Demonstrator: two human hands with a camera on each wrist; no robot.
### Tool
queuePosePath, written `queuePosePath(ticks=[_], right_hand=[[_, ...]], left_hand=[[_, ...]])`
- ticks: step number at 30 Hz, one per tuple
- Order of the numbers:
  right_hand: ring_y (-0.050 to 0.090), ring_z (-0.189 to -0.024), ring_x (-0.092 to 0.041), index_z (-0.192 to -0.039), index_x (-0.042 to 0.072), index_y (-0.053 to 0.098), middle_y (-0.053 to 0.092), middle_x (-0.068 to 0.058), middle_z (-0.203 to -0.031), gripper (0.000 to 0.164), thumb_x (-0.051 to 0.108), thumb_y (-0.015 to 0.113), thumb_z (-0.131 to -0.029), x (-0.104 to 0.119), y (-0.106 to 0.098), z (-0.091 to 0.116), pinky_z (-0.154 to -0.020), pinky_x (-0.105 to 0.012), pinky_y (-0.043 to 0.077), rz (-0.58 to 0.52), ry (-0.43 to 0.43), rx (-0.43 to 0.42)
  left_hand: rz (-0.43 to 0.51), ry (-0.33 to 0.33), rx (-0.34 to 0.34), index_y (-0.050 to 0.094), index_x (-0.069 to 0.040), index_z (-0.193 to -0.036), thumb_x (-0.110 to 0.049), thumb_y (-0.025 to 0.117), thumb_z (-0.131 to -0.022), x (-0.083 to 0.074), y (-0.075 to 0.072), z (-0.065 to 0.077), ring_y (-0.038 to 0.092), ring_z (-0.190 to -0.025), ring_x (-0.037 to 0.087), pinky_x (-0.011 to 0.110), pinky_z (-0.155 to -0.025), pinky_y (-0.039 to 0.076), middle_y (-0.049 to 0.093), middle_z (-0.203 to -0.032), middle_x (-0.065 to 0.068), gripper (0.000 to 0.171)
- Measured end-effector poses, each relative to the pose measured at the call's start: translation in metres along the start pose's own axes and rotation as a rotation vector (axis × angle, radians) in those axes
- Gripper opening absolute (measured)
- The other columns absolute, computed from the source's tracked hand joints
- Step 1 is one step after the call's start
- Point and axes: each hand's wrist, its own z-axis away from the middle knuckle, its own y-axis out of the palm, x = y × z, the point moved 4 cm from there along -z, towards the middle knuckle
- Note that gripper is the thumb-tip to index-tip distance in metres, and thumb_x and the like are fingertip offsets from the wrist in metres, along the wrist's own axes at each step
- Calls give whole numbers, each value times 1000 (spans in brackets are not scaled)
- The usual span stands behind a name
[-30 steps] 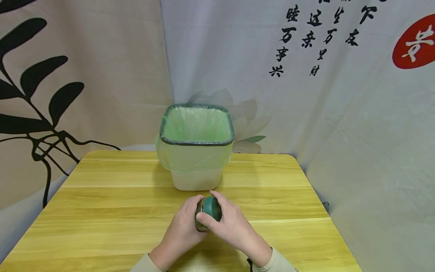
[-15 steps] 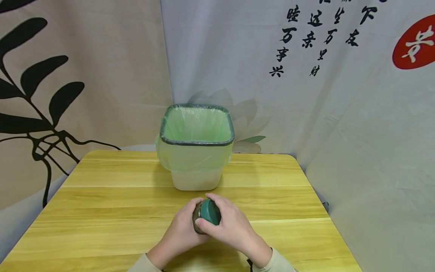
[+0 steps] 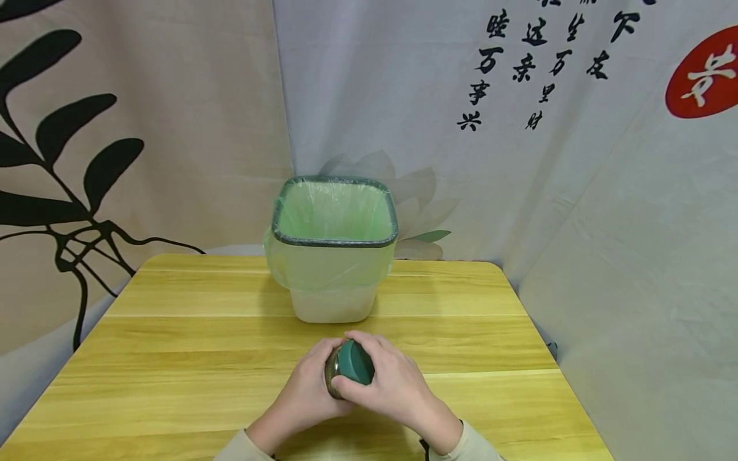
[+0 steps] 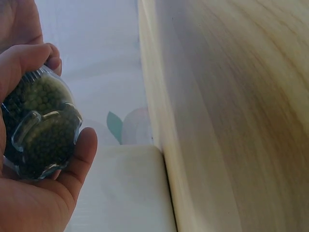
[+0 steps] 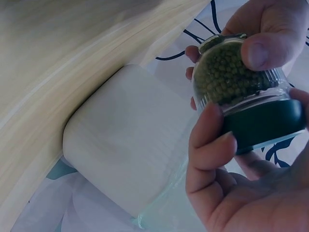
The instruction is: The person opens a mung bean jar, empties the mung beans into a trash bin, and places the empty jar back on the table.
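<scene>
Between both hands, above the near part of the table, is a small clear jar with a dark green lid. Small round green beans fill much of it. My left hand grips the glass body, its thumb along the side in the right wrist view. Curled around the lid are the fingers and thumb of my right hand. The jar lies tilted, lid toward the right hand and base toward the left palm. In the left wrist view the lid is hidden and the jar's base faces the camera.
Beyond the hands a white bin stands on the wooden table, lined with a green plastic bag folded over its dark rim. A printed cloth hangs behind the table and along its right side.
Both hands have come slightly closer to the body and a little left with the jar. The jar has tipped, so more of its green lid's top faces the head camera.
</scene>
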Motion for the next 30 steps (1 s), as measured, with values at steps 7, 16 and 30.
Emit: queuePosePath(ticks=[7, 16, 30], right_hand=[[69, -103, -15, -147, 31, 60, 69, 3, -138, 67, 57, 77, -88, 0, 0, 0, -71, -25, 53, 24, -18, 1], [70, -102, -13, -148, 32, 59, 69, 5, -137, 68, 57, 77, -87, 0, 0, 0, -72, -27, 54, 50, -8, -7], [69, -99, -14, -147, 33, 59, 70, 3, -134, 66, 55, 78, -88, 2, -4, 1, -70, -27, 53, 25, -6, -51]], left_hand=[[-11, -3, -28, 60, -16, -139, -25, 102, -62, 1, -1, 1, 68, -109, 15, 35, -91, 61, 69, -123, -5, 88], [37, -77, 7, 58, -16, -143, -29, 103, -65, 4, 1, 0, 68, -114, 20, 36, -93, 60, 69, -129, -1, 91], [97, -136, 23, 58, -18, -144, -30, 102, -67, 6, 1, 1, 68, -113, 19, 31, -92, 60, 69, -130, 0, 89]])
